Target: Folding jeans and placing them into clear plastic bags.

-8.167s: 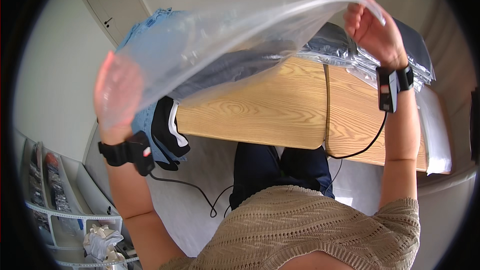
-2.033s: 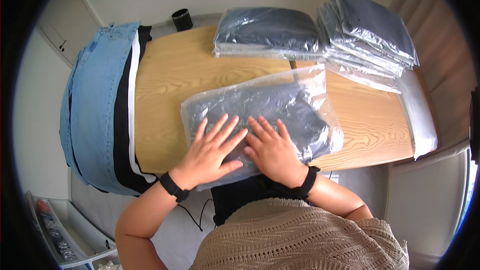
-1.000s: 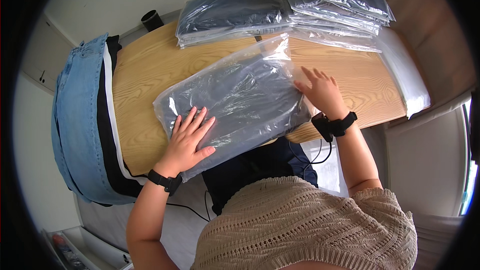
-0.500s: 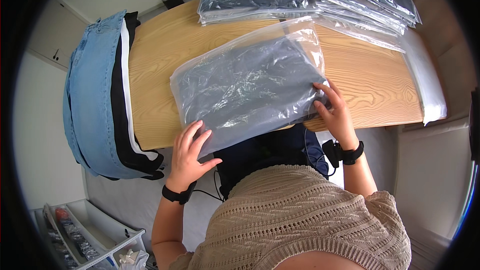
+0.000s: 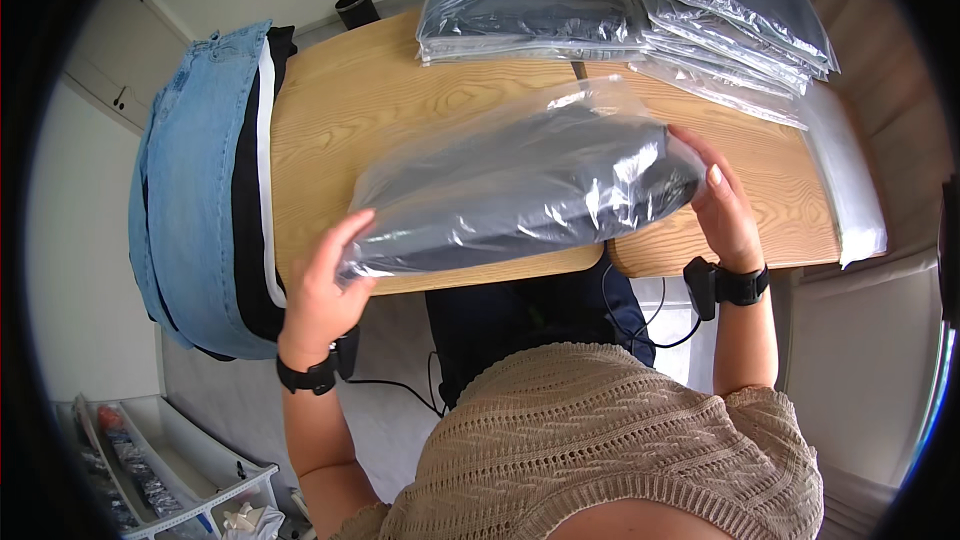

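Between my hands is a clear plastic garment bag (image 5: 520, 185) with a dark folded garment inside, its near side lifted off the table and tilted. My left hand (image 5: 328, 275) grips the bag's near left corner, thumb below and fingers on top. At the right end, my right hand (image 5: 722, 198) is closed round the bag's edge, thumb on the near side and some fingers hidden behind it. Light glints off the creased plastic.
The wooden table (image 5: 350, 90) has a gap between two boards. Blue jeans (image 5: 195, 190) and dark clothes drape over its left end. Bagged garments (image 5: 530, 10) and a taller bagged stack (image 5: 735, 15) stand behind; flat clear bags (image 5: 845, 180) lie right. A white bin (image 5: 190, 460) stands lower left.
The near side of the bag has risen off the table. My hands have moved farther apart, from resting on the bag to gripping its two ends.
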A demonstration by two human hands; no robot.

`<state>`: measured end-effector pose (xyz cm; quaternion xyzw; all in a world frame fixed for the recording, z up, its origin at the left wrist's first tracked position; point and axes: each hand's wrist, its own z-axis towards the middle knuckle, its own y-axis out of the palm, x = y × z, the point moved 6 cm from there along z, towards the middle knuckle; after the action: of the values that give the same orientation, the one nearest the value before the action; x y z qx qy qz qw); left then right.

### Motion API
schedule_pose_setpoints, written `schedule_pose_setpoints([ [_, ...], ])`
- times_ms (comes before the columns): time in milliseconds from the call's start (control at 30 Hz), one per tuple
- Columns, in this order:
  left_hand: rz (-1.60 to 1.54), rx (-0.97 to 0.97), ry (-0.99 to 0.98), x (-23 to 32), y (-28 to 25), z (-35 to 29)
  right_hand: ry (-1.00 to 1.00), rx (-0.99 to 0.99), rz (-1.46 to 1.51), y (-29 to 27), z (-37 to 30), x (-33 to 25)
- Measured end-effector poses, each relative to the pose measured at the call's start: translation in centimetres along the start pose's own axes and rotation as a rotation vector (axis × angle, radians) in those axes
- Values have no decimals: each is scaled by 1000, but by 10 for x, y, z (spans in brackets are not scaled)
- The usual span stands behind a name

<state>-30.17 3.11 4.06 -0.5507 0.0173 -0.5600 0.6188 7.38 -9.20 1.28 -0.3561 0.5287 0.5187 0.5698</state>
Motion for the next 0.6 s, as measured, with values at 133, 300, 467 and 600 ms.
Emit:
schedule_pose_setpoints([
  [133,-185,-5,-153,0,-47,41,-90,-128,-442,11,31,-27],
  [300,-522,209,-148,-48,-44,60,-231,23,-956,4,76,-15],
  [467,-597,109,-292,-107,11,30,-172,-52,-417,1,102,17],
  [600,-606,119,-371,-122,33,22,46,-190,-309,13,92,35],
])
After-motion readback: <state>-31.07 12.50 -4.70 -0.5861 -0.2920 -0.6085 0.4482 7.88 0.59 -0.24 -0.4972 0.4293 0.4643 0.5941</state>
